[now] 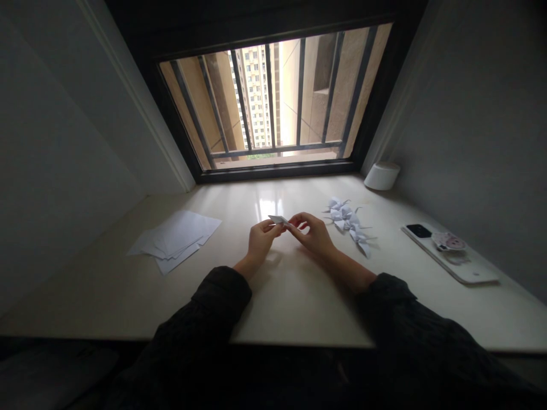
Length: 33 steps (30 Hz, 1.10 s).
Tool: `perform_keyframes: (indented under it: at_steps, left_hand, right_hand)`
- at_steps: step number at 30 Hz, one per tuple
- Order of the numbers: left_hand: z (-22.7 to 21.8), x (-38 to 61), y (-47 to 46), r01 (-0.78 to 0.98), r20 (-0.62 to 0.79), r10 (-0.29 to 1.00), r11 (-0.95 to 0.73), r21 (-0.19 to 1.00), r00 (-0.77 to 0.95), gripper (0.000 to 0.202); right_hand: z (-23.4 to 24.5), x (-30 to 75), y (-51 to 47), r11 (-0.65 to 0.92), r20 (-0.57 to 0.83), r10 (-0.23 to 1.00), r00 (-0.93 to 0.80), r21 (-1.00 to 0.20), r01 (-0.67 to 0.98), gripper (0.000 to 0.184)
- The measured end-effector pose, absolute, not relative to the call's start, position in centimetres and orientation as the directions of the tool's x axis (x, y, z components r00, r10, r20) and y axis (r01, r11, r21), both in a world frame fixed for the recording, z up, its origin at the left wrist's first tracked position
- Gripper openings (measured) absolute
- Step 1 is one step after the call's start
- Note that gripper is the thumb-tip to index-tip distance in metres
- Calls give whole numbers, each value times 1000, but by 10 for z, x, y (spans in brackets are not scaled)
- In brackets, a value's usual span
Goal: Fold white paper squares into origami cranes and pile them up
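Between my two hands is a small folded piece of white paper, held up just above the pale tabletop. My left hand pinches it from the left, thumb and fingers closed on its lower edge. From the other side my right hand grips its right end between thumb and fingertips, the other fingers curled. The exact folds are too small to make out. Several folded white paper cranes lie in a row to the right of my right hand.
A loose stack of white paper sheets lies to the left. On the right rests a white phone with a round, decorated grip. A white cup-like object stands in the back right corner, near the barred window. The table's front edge runs below my forearms.
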<state>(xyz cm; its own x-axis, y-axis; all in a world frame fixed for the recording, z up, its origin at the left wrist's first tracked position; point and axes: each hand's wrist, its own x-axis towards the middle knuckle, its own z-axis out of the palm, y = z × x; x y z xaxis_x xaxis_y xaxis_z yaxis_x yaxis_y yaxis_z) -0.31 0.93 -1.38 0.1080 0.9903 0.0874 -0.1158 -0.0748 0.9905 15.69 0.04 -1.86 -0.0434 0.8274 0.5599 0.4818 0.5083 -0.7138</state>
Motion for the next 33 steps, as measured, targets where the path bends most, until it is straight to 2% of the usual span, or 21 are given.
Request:
perform_keyframes:
  at_steps: [4,10,13,18,27,30,33]
  left_hand:
    - [-12,-3,8,-86,106,988,-96,992,112,28]
    - [-12,-2,8,-31,135,985,-132,991,105,27]
    - [-14,-2,10,-65,166,978,-159,985,129,28]
    - [-16,-3,12,-111,193,967,-176,978,168,30]
    - [-15,-4,11,-112,195,973,-181,977,124,26]
    - [-16,-3,10,-51,240,963,-235,971,126,26]
    - [-15,-3,8,29,286,948,-293,956,138,28]
  right_hand:
    - [-19,157,0,478,537,843,-36,-716,509,23]
    - [-18,157,-1,460,559,829,10,-692,556,24]
    - [-18,157,0,458,561,827,22,-698,551,24]
    - [-19,157,0,458,537,842,47,-758,464,25]
    - [-22,155,4,439,464,886,3,-841,316,25]
    - [-24,155,3,435,460,888,-14,-830,348,23]
    - [-21,155,-1,465,504,862,-57,-742,482,20]
